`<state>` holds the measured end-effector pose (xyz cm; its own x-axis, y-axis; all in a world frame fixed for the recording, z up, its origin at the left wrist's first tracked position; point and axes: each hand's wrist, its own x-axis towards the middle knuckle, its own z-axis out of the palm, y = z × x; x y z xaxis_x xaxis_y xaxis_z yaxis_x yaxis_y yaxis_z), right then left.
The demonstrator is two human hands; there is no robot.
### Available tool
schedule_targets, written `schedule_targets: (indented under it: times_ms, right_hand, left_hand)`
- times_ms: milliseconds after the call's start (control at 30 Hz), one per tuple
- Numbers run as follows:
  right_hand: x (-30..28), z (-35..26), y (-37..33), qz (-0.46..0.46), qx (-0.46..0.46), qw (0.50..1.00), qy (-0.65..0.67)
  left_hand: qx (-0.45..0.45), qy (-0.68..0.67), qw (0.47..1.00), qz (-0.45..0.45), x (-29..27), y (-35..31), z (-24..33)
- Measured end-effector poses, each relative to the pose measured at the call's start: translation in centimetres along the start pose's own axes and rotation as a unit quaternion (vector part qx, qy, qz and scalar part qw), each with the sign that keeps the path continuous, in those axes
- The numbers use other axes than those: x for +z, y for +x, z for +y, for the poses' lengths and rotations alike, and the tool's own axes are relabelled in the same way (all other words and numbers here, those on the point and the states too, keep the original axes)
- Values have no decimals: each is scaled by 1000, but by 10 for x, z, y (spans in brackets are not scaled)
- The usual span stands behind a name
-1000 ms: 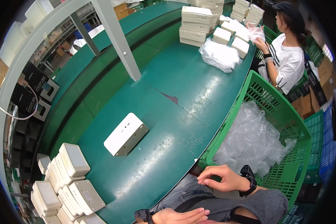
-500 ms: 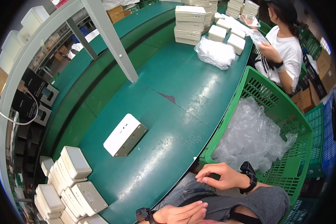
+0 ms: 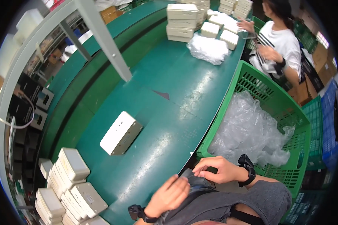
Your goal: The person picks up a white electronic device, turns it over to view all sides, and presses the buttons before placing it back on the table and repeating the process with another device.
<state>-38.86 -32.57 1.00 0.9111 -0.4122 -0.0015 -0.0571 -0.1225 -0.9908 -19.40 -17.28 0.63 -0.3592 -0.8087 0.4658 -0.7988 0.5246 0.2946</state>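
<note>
My left hand (image 3: 169, 195) is over my lap by the table's near edge, palm down. Its fingers are loosely bent and a little apart, with nothing seen in them. Just to the right, my right hand (image 3: 218, 170) hovers by the near corner of the green crate, fingers curved and thumb apart, also with nothing visible in it. Past both hands, a single white box-shaped device (image 3: 121, 133) stands on its narrow side on the green table (image 3: 154, 150). Neither hand touches it.
Stacked white devices (image 3: 74, 165) fill the near left. More stacks (image 3: 181, 22) and a plastic-wrapped bundle (image 3: 208, 49) stand at the far end. A green crate (image 3: 244, 71) holds crumpled clear bags (image 3: 251, 127). A grey post (image 3: 101, 37) rises from the table; a co-worker (image 3: 279, 45) handles clear plastic.
My left hand has lifted forward from my lap toward the table edge, turning palm down. My right hand has shifted slightly forward and left. The view has shifted a little; the co-worker's hands have moved.
</note>
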Motion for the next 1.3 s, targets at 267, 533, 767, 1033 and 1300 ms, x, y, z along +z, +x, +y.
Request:
schedule_targets:
  times_ms: [267, 533, 767, 1033, 1300]
  right_hand:
    - [5, 2, -5, 10, 9, 1000, -12]
    - [10, 6, -3, 43, 41, 998, -1]
    - [8, 6, -11, 54, 35, 998, -9]
    - [4, 6, 2, 22, -6, 998, -66]
    - [10, 7, -1, 66, 37, 996, -39]
  left_hand:
    - [-344, 180, 914, 122, -59, -29, -63]
    - [-457, 77, 869, 173, -72, -40, -109]
    - [-474, -52, 849, 226, -49, -33, -142]
    - [-501, -131, 794, 318, -65, -75, -72]
    - [-430, -65, 849, 300, -75, -122, -21]
